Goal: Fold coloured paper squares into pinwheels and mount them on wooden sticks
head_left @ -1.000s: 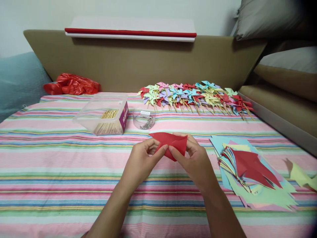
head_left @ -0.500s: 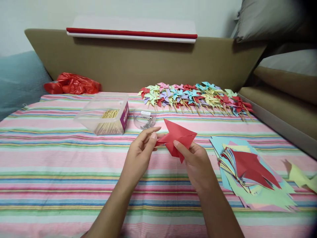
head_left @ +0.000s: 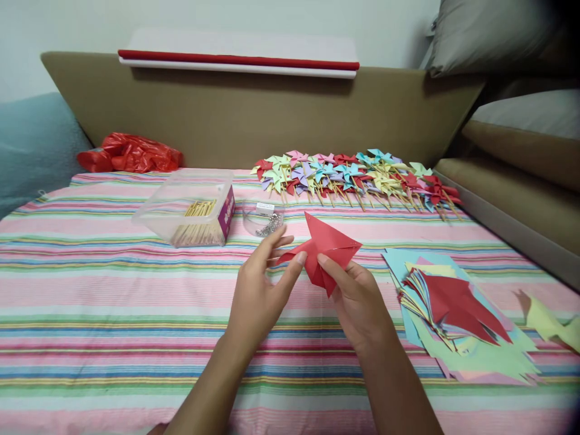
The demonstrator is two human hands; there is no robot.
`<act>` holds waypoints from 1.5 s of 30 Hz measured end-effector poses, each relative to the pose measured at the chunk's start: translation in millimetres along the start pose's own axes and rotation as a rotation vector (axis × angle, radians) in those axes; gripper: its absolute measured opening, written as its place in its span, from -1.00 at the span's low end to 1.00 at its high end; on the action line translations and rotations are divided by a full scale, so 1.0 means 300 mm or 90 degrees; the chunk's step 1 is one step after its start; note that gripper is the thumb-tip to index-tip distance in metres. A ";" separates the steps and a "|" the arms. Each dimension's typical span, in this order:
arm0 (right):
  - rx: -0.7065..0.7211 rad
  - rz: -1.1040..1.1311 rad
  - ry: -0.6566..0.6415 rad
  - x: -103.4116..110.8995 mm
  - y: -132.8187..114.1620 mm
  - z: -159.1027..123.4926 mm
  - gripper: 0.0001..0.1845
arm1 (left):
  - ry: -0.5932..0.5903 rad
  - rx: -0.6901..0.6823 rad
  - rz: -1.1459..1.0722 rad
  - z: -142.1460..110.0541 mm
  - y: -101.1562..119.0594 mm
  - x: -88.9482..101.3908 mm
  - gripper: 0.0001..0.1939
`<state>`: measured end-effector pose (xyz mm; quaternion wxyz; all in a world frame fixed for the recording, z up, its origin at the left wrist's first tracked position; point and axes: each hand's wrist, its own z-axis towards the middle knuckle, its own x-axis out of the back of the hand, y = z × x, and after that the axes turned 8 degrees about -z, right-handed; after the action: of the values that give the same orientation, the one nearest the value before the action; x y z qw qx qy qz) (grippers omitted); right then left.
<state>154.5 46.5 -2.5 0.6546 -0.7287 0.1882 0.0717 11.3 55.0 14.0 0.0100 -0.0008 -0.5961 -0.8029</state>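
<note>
A piece of red paper (head_left: 333, 238), cut into points, is held up in front of me above the cloth. My right hand (head_left: 356, 290) pinches its lower part, the thumb pressed flat near the paper's middle. At its left side a narrow flap sticks out, and my left hand (head_left: 265, 281) has it between the thumb and the fingers. The left thumb tip touches the paper; the fingers stretch out partly behind the flap. Just beyond the left fingertips stands a clear round dish (head_left: 249, 223) with small metal pieces (head_left: 273, 225) and a white label or block in it.
A clear plastic box (head_left: 154, 211) holds wooden sticks. Finished paper pinwheels (head_left: 348, 175) on sticks lie in rows at the back. Stacked coloured paper (head_left: 471, 308) lies on the right, beside a yellow paper piece (head_left: 546, 320). A red plastic bag (head_left: 140, 154) sits back left on the striped cloth (head_left: 113, 290).
The red paper has turned and spread out, with a point now up and another right. My left hand moved off the middle to the left flap, and its thumb slid inward along it.
</note>
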 end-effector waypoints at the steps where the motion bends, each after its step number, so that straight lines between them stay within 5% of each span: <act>1: 0.003 0.009 0.005 -0.006 0.001 0.000 -0.69 | 0.001 0.062 -0.055 0.000 -0.003 -0.005 -0.53; 5: 0.023 0.043 0.021 -0.034 0.006 -0.005 -0.70 | -0.087 0.212 -0.278 -0.006 -0.019 -0.040 -0.66; 12: 0.031 0.045 0.026 -0.066 0.033 -0.016 -0.72 | 0.056 0.276 -0.407 -0.023 -0.027 -0.088 -0.77; 20: 0.076 -0.005 -0.011 -0.063 0.029 -0.016 -0.68 | 0.111 0.264 -0.449 -0.010 -0.024 -0.072 -0.78; 26: 0.336 -0.374 -0.043 -0.010 0.024 -0.014 -0.71 | 0.140 0.300 -0.523 0.015 -0.033 -0.031 -0.80; 30: 0.398 -0.525 -0.102 -0.003 0.012 -0.018 -0.80 | 0.155 0.298 -0.543 0.020 -0.035 -0.015 -0.80; 33: 0.387 -0.506 -0.104 -0.009 0.004 -0.022 -0.91 | 0.157 0.301 -0.533 0.016 -0.033 -0.014 -0.82; 45: 0.212 -0.355 0.011 -0.014 0.011 -0.018 -0.78 | 0.112 0.278 -0.449 0.009 -0.014 -0.032 -0.80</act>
<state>148.8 41.9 -3.3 0.7578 -0.6354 -0.0043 -0.1484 20.9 58.8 10.6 -0.2148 0.2736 -0.7128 -0.6090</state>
